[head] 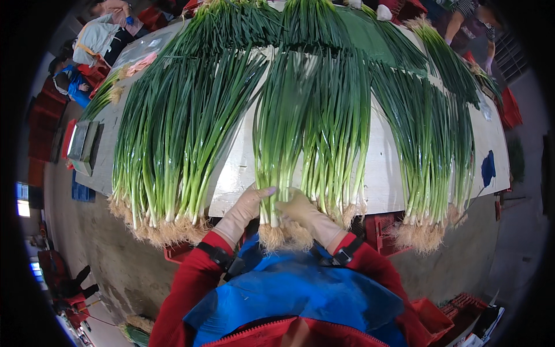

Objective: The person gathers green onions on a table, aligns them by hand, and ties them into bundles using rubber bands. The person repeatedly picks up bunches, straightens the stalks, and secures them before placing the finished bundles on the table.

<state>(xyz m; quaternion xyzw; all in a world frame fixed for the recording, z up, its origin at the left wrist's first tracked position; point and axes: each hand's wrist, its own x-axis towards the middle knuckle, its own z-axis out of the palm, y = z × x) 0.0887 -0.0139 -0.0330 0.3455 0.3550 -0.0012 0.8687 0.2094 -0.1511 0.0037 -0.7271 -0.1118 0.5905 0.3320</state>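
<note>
At the table's near edge, my left hand [249,206], in a pale glove, grips the white stems of a bunch of green onions [271,165] from the left. My right hand [299,208], gloved too, closes round the stems from the right. The bunch's pale roots [272,237] hang below both hands, over the edge. Touching its right side lies another pile of green onions [336,152]. A wide pile of green onions [169,152] lies to the left, and one more [427,143] to the right, roots towards me.
More green onions [243,24] lie across the far side of the white table [234,186]. A metal box-like object [82,141] stands at the left edge, a blue cloth [488,168] at the right. Red crates [381,236] sit under the near edge. Co-workers [470,21] are at the far corners.
</note>
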